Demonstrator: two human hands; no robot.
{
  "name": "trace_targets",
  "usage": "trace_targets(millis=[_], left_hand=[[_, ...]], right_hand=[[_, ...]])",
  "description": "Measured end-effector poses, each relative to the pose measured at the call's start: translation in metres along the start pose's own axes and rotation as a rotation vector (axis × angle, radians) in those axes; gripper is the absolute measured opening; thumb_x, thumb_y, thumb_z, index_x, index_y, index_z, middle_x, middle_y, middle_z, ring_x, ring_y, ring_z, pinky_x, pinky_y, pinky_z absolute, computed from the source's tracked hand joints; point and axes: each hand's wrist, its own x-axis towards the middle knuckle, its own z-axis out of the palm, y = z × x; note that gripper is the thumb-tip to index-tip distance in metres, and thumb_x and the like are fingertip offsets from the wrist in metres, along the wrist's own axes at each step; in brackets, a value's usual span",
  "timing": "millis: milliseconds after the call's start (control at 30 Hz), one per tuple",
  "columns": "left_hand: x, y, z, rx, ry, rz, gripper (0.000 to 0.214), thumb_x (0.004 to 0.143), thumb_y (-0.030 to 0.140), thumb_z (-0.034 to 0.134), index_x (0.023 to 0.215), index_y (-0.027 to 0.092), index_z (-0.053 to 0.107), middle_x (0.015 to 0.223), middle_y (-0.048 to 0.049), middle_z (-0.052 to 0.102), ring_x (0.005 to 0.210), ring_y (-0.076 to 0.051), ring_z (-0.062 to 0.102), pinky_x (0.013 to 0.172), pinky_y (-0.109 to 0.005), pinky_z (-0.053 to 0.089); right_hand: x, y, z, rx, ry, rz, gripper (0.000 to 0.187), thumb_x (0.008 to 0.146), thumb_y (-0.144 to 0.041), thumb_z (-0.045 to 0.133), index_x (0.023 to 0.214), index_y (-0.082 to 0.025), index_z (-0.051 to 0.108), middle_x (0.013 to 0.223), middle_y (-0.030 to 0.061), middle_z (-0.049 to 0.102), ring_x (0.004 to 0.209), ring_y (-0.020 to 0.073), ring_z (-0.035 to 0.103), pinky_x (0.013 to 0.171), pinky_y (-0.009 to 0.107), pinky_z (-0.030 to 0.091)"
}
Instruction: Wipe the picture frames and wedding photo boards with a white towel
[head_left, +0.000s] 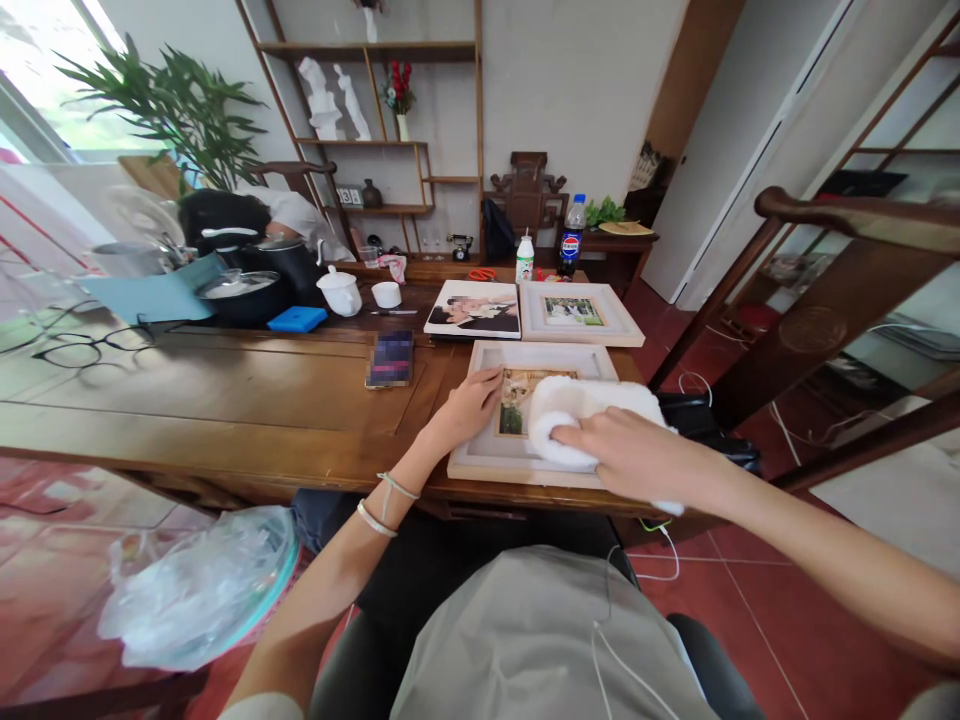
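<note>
A picture frame (480, 462) with a pale wooden border lies flat at the table's front edge, a small photo (514, 418) in its middle. My right hand (626, 450) presses a white cloth (600, 400) onto the frame's right side, its fingers gripping the bunched fabric. Part of the photo and the frame's right border is hidden under the cloth. My left hand (474, 402) rests on the frame's left side with fingers stretched out flat towards the photo. Behind this frame lie a second pale frame (622, 318) and a photo panel (474, 308) of a couple.
Left of the frames lies a phone (390, 358). Further back stand a white teapot (340, 292), a white cup (386, 294), a white bottle (525, 260) and a cola bottle (573, 238). Glasses (75, 350) lie at far left. A wooden chair (817, 330) stands close on the right.
</note>
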Motion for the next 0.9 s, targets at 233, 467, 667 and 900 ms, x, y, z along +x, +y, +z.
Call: trace_targets(millis=[233,467,667,900], left_hand=[[-0.001,0.001,0.001,0.010,-0.008,-0.008,0.040,0.092,0.022,0.038,0.128,0.016,0.053,0.137,-0.0102,0.049,0.129,-0.023,0.043,0.107,-0.042,0.037],[0.000,0.000,0.001,0.012,-0.015,0.000,0.039,0.092,0.022,0.039,0.128,0.016,0.053,0.138,-0.0102,0.049,0.129,-0.023,0.043,0.107,-0.042,0.037],[-0.001,0.003,-0.003,-0.001,-0.015,-0.001,0.039,0.092,0.021,0.039,0.128,0.014,0.054,0.138,-0.0113,0.049,0.129,-0.023,0.043,0.107,-0.041,0.037],[0.000,0.001,-0.001,0.018,-0.031,-0.027,0.040,0.092,0.021,0.039,0.129,0.015,0.053,0.139,-0.0095,0.047,0.130,-0.023,0.042,0.108,-0.041,0.036]], right_hand=[[-0.006,-0.025,0.000,0.105,0.018,-0.026,0.056,0.065,0.001,0.042,0.114,-0.022,0.053,0.085,0.0055,0.063,0.076,0.0203,0.059,0.061,0.027,0.034],[0.043,0.041,0.036,-0.096,0.149,0.154,0.057,0.069,0.005,0.041,0.121,-0.014,0.050,0.109,0.0179,0.059,0.100,0.0269,0.056,0.075,0.033,0.040],[0.067,0.102,0.041,-0.193,0.204,0.238,0.056,0.070,0.004,0.042,0.124,-0.009,0.047,0.107,0.0197,0.059,0.109,0.0313,0.050,0.085,0.039,0.037],[0.038,0.043,0.038,-0.163,0.112,0.134,0.047,0.072,-0.002,0.045,0.118,-0.013,0.053,0.101,0.0168,0.061,0.094,0.0276,0.057,0.072,0.032,0.039]])
